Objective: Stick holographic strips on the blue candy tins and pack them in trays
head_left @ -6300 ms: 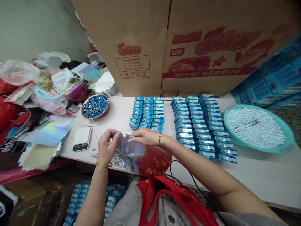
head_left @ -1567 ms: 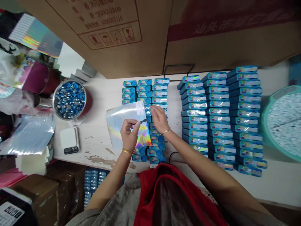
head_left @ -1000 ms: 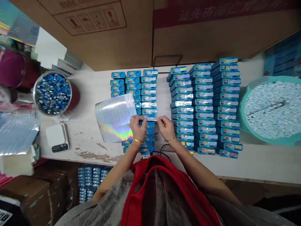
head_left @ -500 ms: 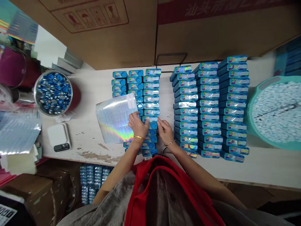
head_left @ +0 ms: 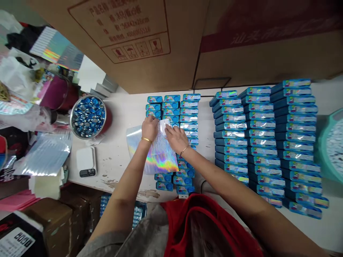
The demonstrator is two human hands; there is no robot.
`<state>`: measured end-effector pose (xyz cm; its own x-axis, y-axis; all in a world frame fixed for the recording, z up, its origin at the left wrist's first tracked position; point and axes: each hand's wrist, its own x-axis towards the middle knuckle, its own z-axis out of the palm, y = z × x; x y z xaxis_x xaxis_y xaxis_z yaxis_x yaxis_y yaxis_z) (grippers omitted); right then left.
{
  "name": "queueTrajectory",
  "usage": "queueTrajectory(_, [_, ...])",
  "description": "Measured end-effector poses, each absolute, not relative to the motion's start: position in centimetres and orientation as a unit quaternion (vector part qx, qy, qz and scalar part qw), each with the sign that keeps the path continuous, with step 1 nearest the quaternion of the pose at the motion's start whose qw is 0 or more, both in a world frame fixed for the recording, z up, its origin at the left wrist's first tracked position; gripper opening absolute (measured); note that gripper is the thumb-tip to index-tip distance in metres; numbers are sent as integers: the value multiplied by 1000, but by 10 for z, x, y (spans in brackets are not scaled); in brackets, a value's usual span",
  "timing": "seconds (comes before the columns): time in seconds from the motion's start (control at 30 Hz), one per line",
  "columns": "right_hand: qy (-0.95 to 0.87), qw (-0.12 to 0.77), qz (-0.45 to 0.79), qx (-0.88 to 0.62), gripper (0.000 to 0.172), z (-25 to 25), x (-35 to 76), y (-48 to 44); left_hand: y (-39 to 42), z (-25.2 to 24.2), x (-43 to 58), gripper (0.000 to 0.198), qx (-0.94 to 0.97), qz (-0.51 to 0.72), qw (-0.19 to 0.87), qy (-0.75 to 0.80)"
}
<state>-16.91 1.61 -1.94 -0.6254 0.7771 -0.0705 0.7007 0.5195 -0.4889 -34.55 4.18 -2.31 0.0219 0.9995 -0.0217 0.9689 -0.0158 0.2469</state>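
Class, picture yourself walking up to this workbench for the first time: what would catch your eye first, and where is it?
Rows of blue tins cover the table's middle and right. A holographic sheet shimmers over the left rows, with the left hand and right hand at its far edge. A metal bowl of shiny blue pieces glints at the left.

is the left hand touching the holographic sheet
Touching. The head view shows the left hand lying on the top edge of the holographic sheet, pressed against it beside the white tab, with no gap.
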Motion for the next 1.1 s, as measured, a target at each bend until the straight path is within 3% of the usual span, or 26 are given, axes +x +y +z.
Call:
queueTrajectory(0.17, [-869, 63, 236, -430, 42, -26, -171, 14, 31, -26, -347, 26, 744, 58, 73, 662])
queueTrajectory(0.33, [-860, 66, 257, -436, 42, -20, -170, 18, -14, 2, -330, 15, 739, 77, 111, 660])
queueTrajectory(0.43, [-833, 117, 296, -452, 41, -18, -161, 16, -55, 31, -306, 11, 680, 166, 181, 691])
queueTrajectory(0.6, [-602, 347, 451, -561, 52, -7, -111, -37, -103, 61, -253, 19, 408, 415, 360, 729])
queueTrajectory(0.67, [-496, 360, 534, -583, 57, 1, -88, -70, -110, 59, -232, 22, 319, 457, 427, 712])
queueTrajectory(0.83, [-417, 344, 585, -604, 35, 8, -57, -115, -116, 33, -197, 27, 229, 459, 513, 689])
queueTrajectory(0.93, [-435, 348, 558, -614, 32, 1, -52, -108, -113, 18, -191, 21, 269, 437, 483, 709])
queueTrajectory(1.1, [-558, 294, 454, -629, 28, -21, -46, -86, -101, 3, -193, 9, 463, 301, 283, 784])
